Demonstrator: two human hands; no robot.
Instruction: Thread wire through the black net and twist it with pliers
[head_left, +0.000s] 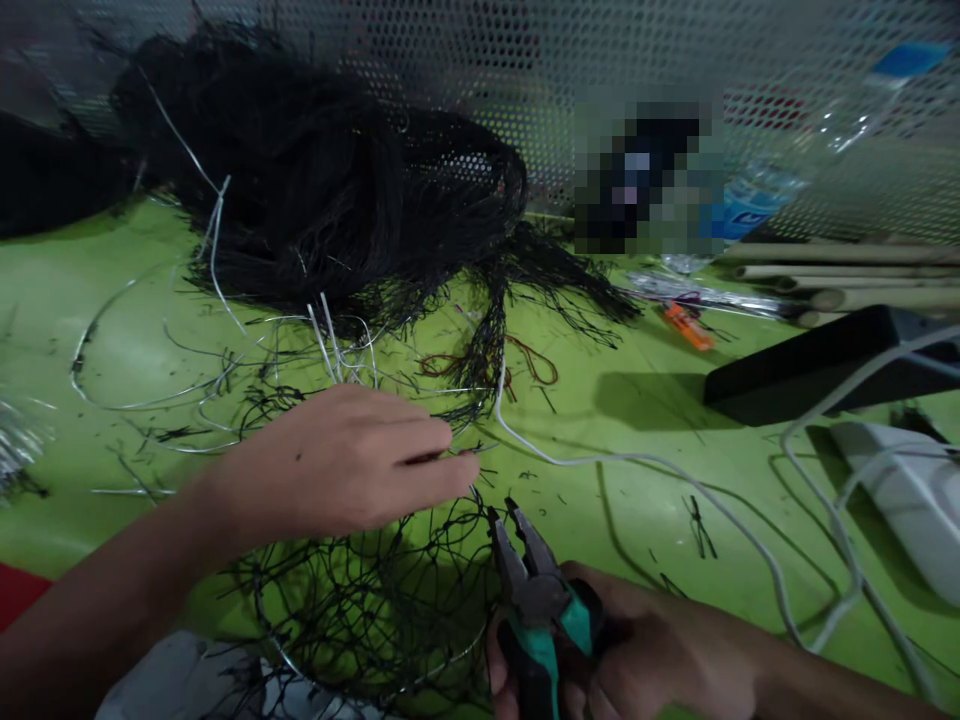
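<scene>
My right hand (622, 640) grips a pair of combination pliers (544, 600) with green and black handles. The plier jaws are parted and point up toward my left fingertips, with nothing visible between them. My left hand (352, 460) reaches in from the left, its thumb and fingers pinched at the upper edge of a black knotted net (375, 600). A thin strand shows at the fingertips; whether it is wire or cord I cannot tell. Below, a silver wire (281, 650) curves through the net's mesh.
Behind, a large heap of black netting (300, 170) lies against a perforated metal panel (465, 50). Loose silver wires (112, 400) curl at left. A white cable (660, 460) crosses the green tabletop (570, 500). Rightward are a black box (795, 370), a plastic bottle (757, 200) and bamboo sticks (862, 275).
</scene>
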